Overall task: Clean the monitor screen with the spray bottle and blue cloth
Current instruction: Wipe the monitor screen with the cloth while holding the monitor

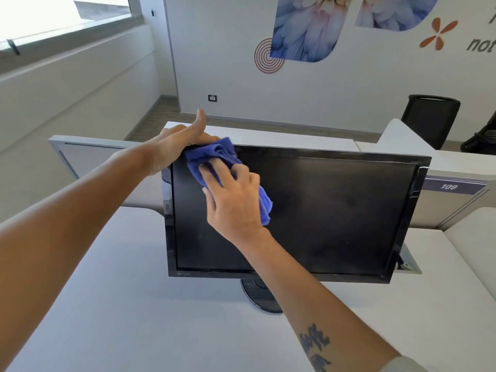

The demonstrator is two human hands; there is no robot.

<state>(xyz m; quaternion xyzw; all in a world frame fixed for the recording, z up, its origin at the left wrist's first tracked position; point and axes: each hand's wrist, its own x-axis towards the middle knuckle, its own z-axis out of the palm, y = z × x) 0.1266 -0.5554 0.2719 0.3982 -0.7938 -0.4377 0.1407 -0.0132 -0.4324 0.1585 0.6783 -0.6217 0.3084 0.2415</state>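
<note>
A black monitor (335, 210) stands on a round base (259, 295) in the middle of a white desk (128, 304), its dark screen facing me. My right hand (233, 200) presses a bunched blue cloth (214, 154) flat against the upper left part of the screen. My left hand (174, 146) grips the monitor's top left corner, thumb raised above the edge. No spray bottle is in view.
Grey partition panels (88, 157) run behind the desk, one labelled 109 (449, 186). A black office chair (429, 116) stands at the back right. A further white desk (469, 264) adjoins on the right. The wall behind carries flower graphics (306, 25).
</note>
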